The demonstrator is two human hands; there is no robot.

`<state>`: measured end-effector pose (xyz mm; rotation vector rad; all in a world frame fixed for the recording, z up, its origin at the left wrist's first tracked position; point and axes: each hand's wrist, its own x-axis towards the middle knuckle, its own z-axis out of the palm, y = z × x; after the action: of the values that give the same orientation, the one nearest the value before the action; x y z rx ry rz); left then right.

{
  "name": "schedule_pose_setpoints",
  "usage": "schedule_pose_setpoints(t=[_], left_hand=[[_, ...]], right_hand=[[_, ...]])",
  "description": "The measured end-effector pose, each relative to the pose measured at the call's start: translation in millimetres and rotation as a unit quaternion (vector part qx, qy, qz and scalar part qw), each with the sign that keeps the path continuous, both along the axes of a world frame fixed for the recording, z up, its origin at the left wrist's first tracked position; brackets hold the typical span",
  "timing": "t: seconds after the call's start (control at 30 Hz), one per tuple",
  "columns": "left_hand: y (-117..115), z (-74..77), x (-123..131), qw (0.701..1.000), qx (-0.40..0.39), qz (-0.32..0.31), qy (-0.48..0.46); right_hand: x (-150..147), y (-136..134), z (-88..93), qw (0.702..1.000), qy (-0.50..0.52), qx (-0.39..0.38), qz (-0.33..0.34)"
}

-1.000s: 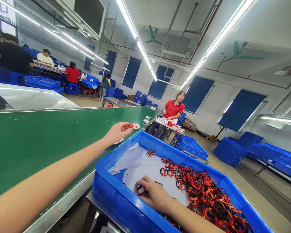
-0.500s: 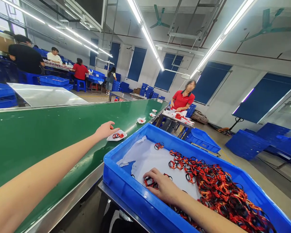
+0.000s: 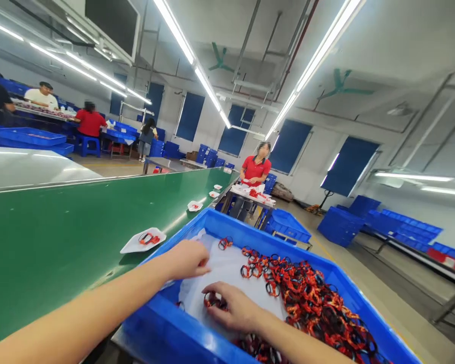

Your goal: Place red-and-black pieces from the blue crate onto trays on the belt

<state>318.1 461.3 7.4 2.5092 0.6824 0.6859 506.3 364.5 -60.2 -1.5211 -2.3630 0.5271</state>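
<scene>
A blue plastic bin [image 3: 208,222] stands in front of me, lined with a white sheet [image 3: 227,275]. Braided red-and-black bands [image 3: 307,298] lie heaped in its right half. My right hand [image 3: 233,306] rests on the sheet, fingertips pinching a small bunch of bands [image 3: 213,302]. My left hand [image 3: 185,260] hangs over the bin's left rim, fingers loosely together, with nothing visible in them. Just left of it, a white tray [image 3: 142,240] holding a few bands sits on the green conveyor belt [image 3: 60,253].
Small white trays [image 3: 194,206] sit farther along the belt. Beyond the bin, a co-worker in a red shirt [image 3: 255,169] stands at a table. Stacked blue bins [image 3: 339,226] fill the floor at right. Other workers sit at far-left tables.
My left hand has come back from the belt to above the bin, leaving the white tray with bands on the belt. That tray now lies nearer me. My right hand stays on the bands.
</scene>
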Motion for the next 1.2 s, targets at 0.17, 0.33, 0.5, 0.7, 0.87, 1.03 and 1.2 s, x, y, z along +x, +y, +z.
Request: schedule_pose_setpoints(t=[0.17, 0.33, 0.5, 0.7, 0.87, 1.03, 1.2], left_hand=[[3.5, -14.0, -8.8, 0.976, 0.164, 0.019, 0.143], [-6.5, -9.4, -11.1, 0.968, 0.181, 0.017, 0.172], [-16.4, -4.9, -7.9, 0.966, 0.175, 0.008, 0.188], [-16.2, -8.0, -7.2, 0.965, 0.182, 0.008, 0.189], [-14.6, -8.9, -7.6, 0.966, 0.186, 0.009, 0.182], [-12.1, -8.8, -8.2, 0.969, 0.182, 0.016, 0.165], [-11.4, -7.3, -8.7, 0.977, 0.164, 0.020, 0.137]], right_hand=[[-2.7, 2.1, 8.1, 0.999, 0.040, 0.019, -0.025], [-8.9, -3.2, 12.3, 0.999, -0.017, 0.049, -0.001], [-10.7, -5.0, 12.6, 0.996, -0.063, 0.068, 0.001], [-9.3, -7.6, 10.8, 0.993, -0.094, 0.072, 0.018], [-9.7, -10.2, 11.3, 0.990, -0.127, 0.064, 0.023], [-10.7, -10.5, 14.3, 0.989, -0.130, 0.067, 0.029], [-9.6, -10.7, 13.4, 0.988, -0.137, 0.060, 0.034]])
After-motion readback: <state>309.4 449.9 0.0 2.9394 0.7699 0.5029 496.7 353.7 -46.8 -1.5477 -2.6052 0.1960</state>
